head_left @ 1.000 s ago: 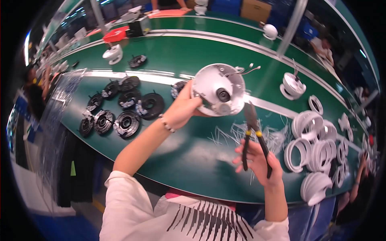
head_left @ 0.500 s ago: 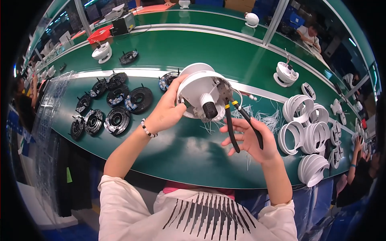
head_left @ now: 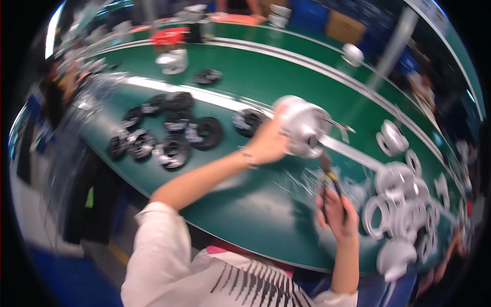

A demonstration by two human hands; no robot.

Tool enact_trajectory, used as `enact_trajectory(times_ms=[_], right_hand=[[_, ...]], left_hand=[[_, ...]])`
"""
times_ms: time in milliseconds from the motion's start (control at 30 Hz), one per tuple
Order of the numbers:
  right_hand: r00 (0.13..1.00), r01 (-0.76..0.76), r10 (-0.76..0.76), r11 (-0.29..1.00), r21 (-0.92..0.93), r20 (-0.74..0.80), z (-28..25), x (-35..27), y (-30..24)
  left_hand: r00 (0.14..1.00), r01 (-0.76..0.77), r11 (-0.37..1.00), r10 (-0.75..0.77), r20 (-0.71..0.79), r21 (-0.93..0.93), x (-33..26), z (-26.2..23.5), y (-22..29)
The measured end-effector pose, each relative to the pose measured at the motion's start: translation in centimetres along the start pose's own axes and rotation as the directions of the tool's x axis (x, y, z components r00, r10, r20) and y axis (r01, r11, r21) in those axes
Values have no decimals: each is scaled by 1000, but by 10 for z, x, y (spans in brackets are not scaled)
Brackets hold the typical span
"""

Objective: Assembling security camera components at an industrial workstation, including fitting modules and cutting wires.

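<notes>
Single view only, head-worn wide fisheye, looking steeply down and forward over the person's own shoulders and white shirt (head_left: 204,276) at the near edge. Faces the curved green table (head_left: 245,204), whose straight edges bow toward the rim. Close range: both forearms enter from below, left hand (head_left: 268,143) and right hand (head_left: 337,212) sit near centre. Far side reaches a second green surface and boxes. Frame is motion-blurred; black corners mark the lens circle. No second view to overlap with.
</notes>
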State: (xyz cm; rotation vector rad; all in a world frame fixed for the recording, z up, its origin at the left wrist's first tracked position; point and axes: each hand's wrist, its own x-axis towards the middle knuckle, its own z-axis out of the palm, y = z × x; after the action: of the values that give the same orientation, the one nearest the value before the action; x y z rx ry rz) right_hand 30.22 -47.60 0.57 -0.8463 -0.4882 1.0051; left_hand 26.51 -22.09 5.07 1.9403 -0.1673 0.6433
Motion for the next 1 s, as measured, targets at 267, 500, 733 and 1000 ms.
enact_trajectory(times_ms=[267, 500, 733, 1000], right_hand=[[991, 102, -99, 994, -34, 91, -34, -43, -15], [936, -42, 84, 991, -127, 342, -7, -37, -19], [886, -310, 379, 913, -266, 268, 0, -44, -20], [888, -354, 408, 902, -249, 214, 13, -48, -13]], left_hand=[[788, -436, 719, 595, -156, 541, 85, 69, -74], [377, -804, 282, 923, 82, 524, 112, 63, -42], [526, -832, 520, 850, -25, 191, 77, 67, 0], [779, 453, 319, -596, 195, -832, 164, 109, -83]])
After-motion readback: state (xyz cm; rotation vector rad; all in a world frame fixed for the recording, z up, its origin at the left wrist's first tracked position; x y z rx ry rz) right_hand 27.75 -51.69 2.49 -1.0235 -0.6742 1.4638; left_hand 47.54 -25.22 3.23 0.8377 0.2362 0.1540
